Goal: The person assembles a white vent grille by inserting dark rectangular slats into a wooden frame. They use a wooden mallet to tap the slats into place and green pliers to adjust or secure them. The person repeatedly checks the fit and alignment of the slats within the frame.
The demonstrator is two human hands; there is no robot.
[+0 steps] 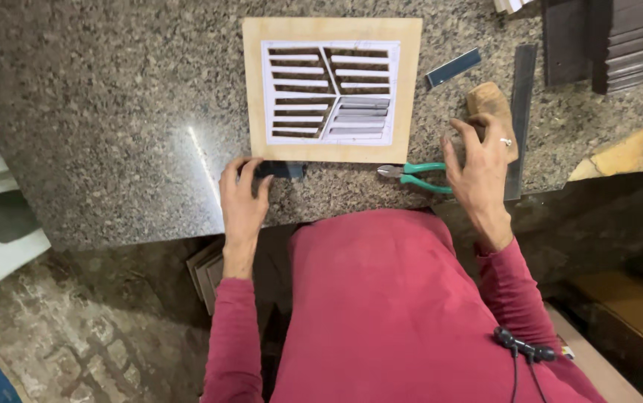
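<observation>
The left hand (243,195) is resting on the speckled granite desk (113,97), its fingers (256,169) curling closed around one end of a small dark rectangular strip (280,170) that is lying flat just below the near edge of a square plywood board (253,89). That board is carrying a white paper pattern (330,92) cut into slanted slots; dark strips are filling most slots, and pale grey ones are filling the lower right section. The right hand (480,160) is lying palm down on the stone, fingers loosely spread and gripping nothing, its fingertips touching a rounded tan wooden block (490,98). Just beside its thumb, green-handled pliers (416,175) are lying flat with the metal nose pointing left. A long dark metal ruler (521,97) is running along the far side of that hand. A short bluish strip (453,67) is sitting near the board's right edge, and a stack of dark slats (605,41) is occupying the upper right corner.
</observation>
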